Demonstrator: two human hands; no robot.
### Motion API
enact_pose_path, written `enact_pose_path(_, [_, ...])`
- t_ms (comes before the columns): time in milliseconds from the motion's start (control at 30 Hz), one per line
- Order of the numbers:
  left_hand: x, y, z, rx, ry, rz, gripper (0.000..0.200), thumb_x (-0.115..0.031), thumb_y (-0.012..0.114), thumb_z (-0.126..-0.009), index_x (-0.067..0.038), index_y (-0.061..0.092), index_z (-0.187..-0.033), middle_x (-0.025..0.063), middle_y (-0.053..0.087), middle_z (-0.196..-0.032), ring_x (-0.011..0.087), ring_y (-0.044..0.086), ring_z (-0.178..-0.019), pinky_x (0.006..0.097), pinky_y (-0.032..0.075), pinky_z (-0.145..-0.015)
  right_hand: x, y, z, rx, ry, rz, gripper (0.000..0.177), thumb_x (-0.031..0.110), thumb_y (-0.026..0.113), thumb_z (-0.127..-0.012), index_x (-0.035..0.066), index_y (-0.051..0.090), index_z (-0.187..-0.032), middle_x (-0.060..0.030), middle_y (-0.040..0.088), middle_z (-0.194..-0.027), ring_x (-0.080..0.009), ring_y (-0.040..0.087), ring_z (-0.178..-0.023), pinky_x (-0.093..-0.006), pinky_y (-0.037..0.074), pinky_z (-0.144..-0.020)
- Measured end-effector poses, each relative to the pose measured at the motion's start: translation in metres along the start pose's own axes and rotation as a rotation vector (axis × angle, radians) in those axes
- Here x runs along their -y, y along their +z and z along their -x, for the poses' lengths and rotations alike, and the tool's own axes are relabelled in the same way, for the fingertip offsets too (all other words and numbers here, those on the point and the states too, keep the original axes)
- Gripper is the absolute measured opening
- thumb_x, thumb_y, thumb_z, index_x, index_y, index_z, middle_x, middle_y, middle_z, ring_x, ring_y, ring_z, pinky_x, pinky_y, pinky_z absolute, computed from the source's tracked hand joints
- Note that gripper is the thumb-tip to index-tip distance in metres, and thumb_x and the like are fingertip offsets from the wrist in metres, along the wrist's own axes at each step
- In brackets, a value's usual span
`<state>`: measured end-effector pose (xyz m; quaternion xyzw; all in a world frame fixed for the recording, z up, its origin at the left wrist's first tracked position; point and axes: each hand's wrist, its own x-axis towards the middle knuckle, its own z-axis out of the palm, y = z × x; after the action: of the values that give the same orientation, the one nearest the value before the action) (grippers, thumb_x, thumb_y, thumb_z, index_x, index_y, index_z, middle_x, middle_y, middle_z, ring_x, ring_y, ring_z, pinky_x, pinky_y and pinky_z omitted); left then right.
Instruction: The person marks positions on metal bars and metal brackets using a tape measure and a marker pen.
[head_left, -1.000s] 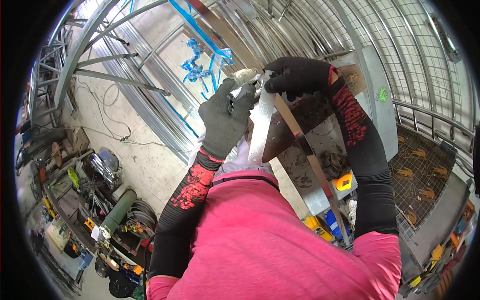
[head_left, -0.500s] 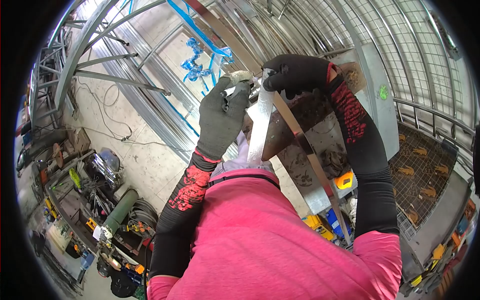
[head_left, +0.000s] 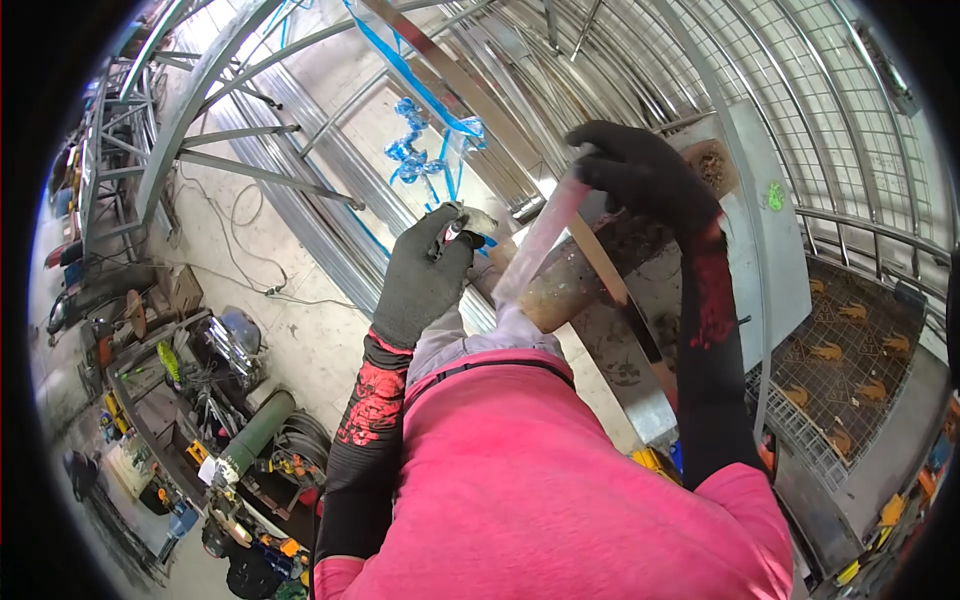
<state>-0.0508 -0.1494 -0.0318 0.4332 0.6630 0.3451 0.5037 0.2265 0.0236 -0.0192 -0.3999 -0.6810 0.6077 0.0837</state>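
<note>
Now that the left hand (head_left: pixel 425 275) has drawn down and away from the strip (head_left: pixel 540 240), the two stand apart. Left: fingers curled round a small white tool (head_left: pixel 453 231), kind unclear. Right hand (head_left: pixel 645 175): thumb and fingers nearly closed, pinching the strip's upper end, slightly blurred. Strip slants from there toward the trousers (head_left: pixel 440 345), crossing in front of the bar (head_left: pixel 601 265). Its face reads pinkish, bright silver half a second ago; probably re-angled. Judgement: tool is off the work, the strip held by the right alone.
</note>
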Motion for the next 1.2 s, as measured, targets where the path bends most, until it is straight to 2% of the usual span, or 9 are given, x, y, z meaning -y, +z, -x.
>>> enact_pose_path(267, [-0.033,0.002,-0.007,0.243,0.195,-0.005,0.026,-0.009,0.068,-0.101,0.001,0.073,-0.124,0.013,0.074,-0.09,0.0204,0.072,-0.08,0.0372,0.056,-0.074,0.01,0.067,0.079,-0.471,-0.088,-0.346,0.037,0.008,0.062,-0.106,-0.001,0.067,-0.142,-0.0021,0.071,-0.097,-0.0063,0.066,-0.082,-0.0258,0.056,-0.071])
enact_pose_path(333, [-0.04,0.009,-0.012,0.364,0.381,-0.392,0.031,-0.008,0.062,-0.105,0.002,0.071,-0.134,0.0118,0.074,-0.095,0.0184,0.069,-0.08,0.0344,0.057,-0.077,0.011,0.086,0.089,-0.521,-0.106,-0.46,0.037,0.007,0.062,-0.107,-0.001,0.067,-0.142,-0.0017,0.071,-0.097,-0.0053,0.065,-0.083,-0.0253,0.055,-0.072])
enact_pose_path(533, [-0.029,0.013,-0.006,0.372,0.204,-0.311,0.031,-0.009,0.066,-0.105,0.006,0.07,-0.132,0.0111,0.073,-0.094,0.0168,0.068,-0.078,0.0335,0.057,-0.074,-0.008,0.121,0.132,-0.779,-0.075,-0.192,0.042,0.01,0.068,-0.106,-0.002,0.065,-0.146,-0.0085,0.074,-0.111,-0.0142,0.07,-0.092,-0.0301,0.057,-0.079])
enact_pose_path(600, [-0.007,0.011,-0.007,0.335,0.147,-0.208,0.031,-0.009,0.067,-0.104,0.007,0.07,-0.131,0.0088,0.073,-0.094,0.0147,0.067,-0.078,0.0319,0.057,-0.073,-0.028,0.133,0.158,-0.965,-0.19,0.195,0.042,0.017,0.073,-0.105,0.0,0.067,-0.142,-0.0164,0.074,-0.117,-0.0272,0.074,-0.097,-0.0402,0.059,-0.083])
enact_pose_path(667, [0.008,0.009,-0.007,0.184,-0.012,0.12,0.032,-0.009,0.069,-0.103,0.007,0.072,-0.13,0.0055,0.072,-0.096,0.0098,0.065,-0.079,0.0277,0.055,-0.072,-0.042,0.145,0.187,-0.951,-0.109,0.383,0.042,0.018,0.074,-0.103,0.002,0.067,-0.14,-0.0179,0.074,-0.117,-0.0327,0.074,-0.099,-0.0444,0.059,-0.084])
enact_pose_path(800, [0.015,0.01,-0.02,0.233,-0.027,0.028,0.031,-0.018,0.07,-0.104,0.005,0.07,-0.126,-0.0001,0.061,-0.075,0.007,0.057,-0.068,0.0268,0.047,-0.061,-0.07,0.167,0.199,-0.854,0.141,0.553,0.038,0.015,0.075,-0.098,0.005,0.069,-0.134,-0.0178,0.073,-0.112,-0.0411,0.073,-0.101,-0.0506,0.058,-0.088])
enact_pose_path(1033, [0.033,0.031,-0.042,0.256,-0.042,0.062,0.036,-0.023,0.07,-0.104,0.005,0.07,-0.128,-0.0001,0.059,-0.072,0.0075,0.053,-0.063,0.0301,0.043,-0.057,-0.104,0.156,0.208,-0.857,0.03,0.675,0.038,0.012,0.071,-0.098,0.006,0.07,-0.135,-0.0192,0.076,-0.113,-0.0395,0.074,-0.097,-0.0473,0.058,-0.085])
enact_pose_path(1133, [0.029,0.03,-0.052,0.311,0.005,0.026,0.034,-0.025,0.069,-0.103,0.002,0.072,-0.123,0.0034,0.062,-0.071,0.0103,0.057,-0.06,0.0324,0.045,-0.057,-0.113,0.144,0.219,-0.729,0.065,0.38,0.04,0.009,0.068,-0.103,0.003,0.069,-0.142,-0.0175,0.079,-0.115,-0.0309,0.078,-0.091,-0.0419,0.061,-0.081])
enact_pose_path(1200, [0.024,0.033,-0.058,0.334,0.153,-0.016,0.019,-0.017,0.068,-0.103,-0.001,0.066,-0.093,0.0003,0.061,-0.075,0.0088,0.053,-0.068,0.0327,0.045,-0.063,-0.109,0.138,0.22,-0.667,0.162,-0.192,0.038,0.008,0.064,-0.109,0.0,0.068,-0.146,-0.0153,0.08,-0.117,-0.0214,0.078,-0.088,-0.0355,0.062,-0.079])
